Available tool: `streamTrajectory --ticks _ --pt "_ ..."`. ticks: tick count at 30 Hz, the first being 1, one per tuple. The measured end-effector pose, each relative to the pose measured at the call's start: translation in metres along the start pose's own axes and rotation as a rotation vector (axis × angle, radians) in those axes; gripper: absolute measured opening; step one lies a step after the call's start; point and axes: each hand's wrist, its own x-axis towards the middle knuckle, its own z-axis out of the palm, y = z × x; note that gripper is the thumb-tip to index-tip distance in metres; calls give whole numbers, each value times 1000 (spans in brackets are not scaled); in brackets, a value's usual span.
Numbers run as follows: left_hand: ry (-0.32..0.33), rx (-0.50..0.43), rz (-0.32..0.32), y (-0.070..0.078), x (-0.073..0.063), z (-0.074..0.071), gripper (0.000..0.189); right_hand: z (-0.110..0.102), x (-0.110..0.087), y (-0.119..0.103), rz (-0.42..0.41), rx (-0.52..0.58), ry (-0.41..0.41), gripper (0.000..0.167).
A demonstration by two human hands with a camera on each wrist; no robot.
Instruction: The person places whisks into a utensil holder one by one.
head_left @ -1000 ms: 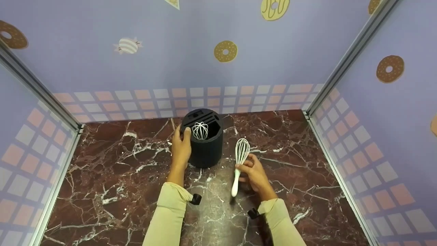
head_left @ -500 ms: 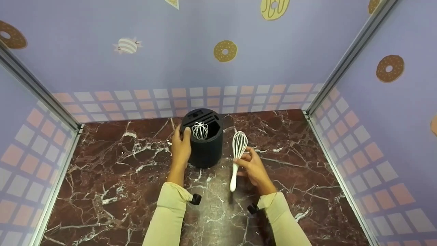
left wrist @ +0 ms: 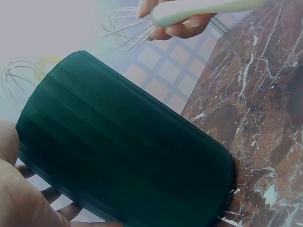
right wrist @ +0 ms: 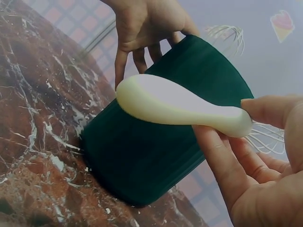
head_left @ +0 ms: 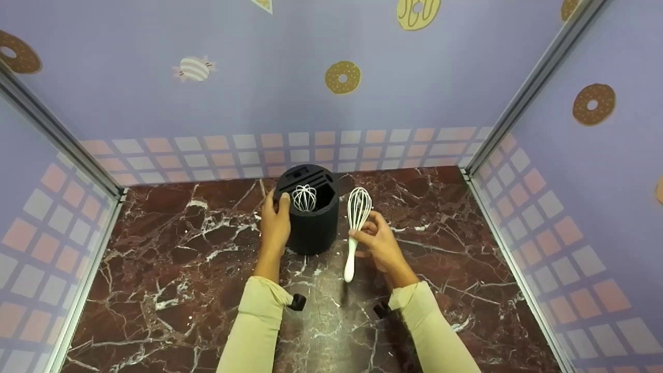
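**Right hand (head_left: pixel 380 246) pinching white whisk (head_left: pixel 351 249), left hand (head_left: pixel 274 225) gripping black holder (head_left: pixel 313 234)**

Pinch sits at narrow end of handle (right wrist: pixel 165 101). Holder upright on tabletop (head_left: pixel 181 280), just left of right hand. Second whisk (head_left: pixel 304 198) inside, beside left hand.

There are two whisks (head_left: pixel 351 251) (head_left: pixel 304 198), one black holder (head_left: pixel 312 233) and two hands (head_left: pixel 274 223) (head_left: pixel 382 244).

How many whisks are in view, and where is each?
2. One whisk pokes out of the dark holder; the other whisk is pinched in the right hand. Anything fully inside the holder would be hidden.
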Motion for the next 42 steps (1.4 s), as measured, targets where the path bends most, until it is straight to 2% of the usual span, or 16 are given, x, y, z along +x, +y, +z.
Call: streamTrajectory --ticks 22,26,32,42 --pt "9 26 -28 -1 0 0 59 13 12 -39 -77 -41 -55 67" --pt "8 16 -15 -2 0 0 59 16 15 -46 -69 -19 -67 66" --pt "11 -9 9 -2 1 1 56 23 19 -59 -103 -36 -71 67" --pt "20 30 4 -2 2 1 57 32 24 -76 -151 -100 -111 67"
